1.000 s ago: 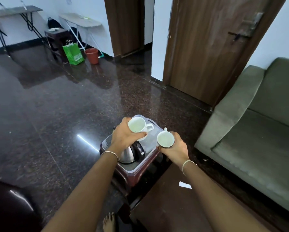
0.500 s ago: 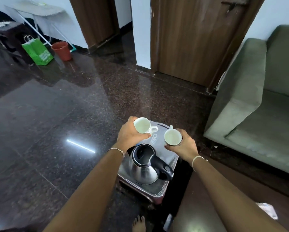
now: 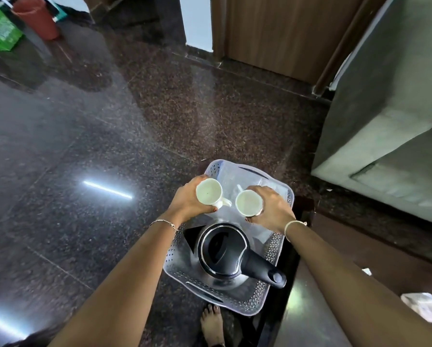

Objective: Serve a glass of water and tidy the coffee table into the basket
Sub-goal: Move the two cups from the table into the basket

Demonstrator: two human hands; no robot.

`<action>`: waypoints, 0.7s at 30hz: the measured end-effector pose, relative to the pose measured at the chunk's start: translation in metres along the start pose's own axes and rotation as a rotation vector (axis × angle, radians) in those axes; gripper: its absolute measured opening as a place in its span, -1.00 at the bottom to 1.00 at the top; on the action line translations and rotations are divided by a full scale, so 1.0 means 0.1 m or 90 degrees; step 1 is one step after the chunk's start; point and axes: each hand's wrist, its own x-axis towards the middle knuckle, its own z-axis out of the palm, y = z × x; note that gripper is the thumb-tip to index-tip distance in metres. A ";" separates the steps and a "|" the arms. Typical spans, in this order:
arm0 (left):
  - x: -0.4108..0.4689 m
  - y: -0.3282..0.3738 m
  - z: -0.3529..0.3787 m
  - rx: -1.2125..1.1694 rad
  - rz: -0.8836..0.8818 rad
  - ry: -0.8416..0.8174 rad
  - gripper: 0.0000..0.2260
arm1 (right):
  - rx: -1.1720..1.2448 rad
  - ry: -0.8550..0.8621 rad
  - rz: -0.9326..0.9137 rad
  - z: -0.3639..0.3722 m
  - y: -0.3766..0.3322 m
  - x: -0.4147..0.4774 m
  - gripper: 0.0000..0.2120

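Both hands have dropped lower since a moment ago, bringing the two cups down to the far end of the basket (image 3: 174, 259). Her left hand (image 3: 187, 204) grips one white cup (image 3: 209, 191) round its side, and the right hand (image 3: 272, 209) grips the second cup (image 3: 249, 202). I cannot tell whether either touches the bottom. A steel kettle (image 3: 225, 254) fills the basket's near end. The dark surface (image 3: 307, 311) lies to the right with a paper scrap (image 3: 425, 306) near its right edge. Beyond are the polished granite floor (image 3: 97, 126), a grey-green sofa (image 3: 390, 116) and a wooden door (image 3: 285, 33).
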 end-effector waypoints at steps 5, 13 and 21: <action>0.24 -0.17 0.13 0.032 0.058 -0.103 -0.28 | -0.011 -0.042 -0.018 0.21 0.10 0.19 -0.27; 0.32 -0.24 0.30 0.042 0.083 -0.174 -0.38 | 0.027 -0.074 -0.015 0.35 0.19 0.23 -0.25; 0.37 -0.34 0.43 0.082 0.055 -0.138 -0.33 | 0.016 -0.126 0.002 0.34 0.19 0.24 -0.29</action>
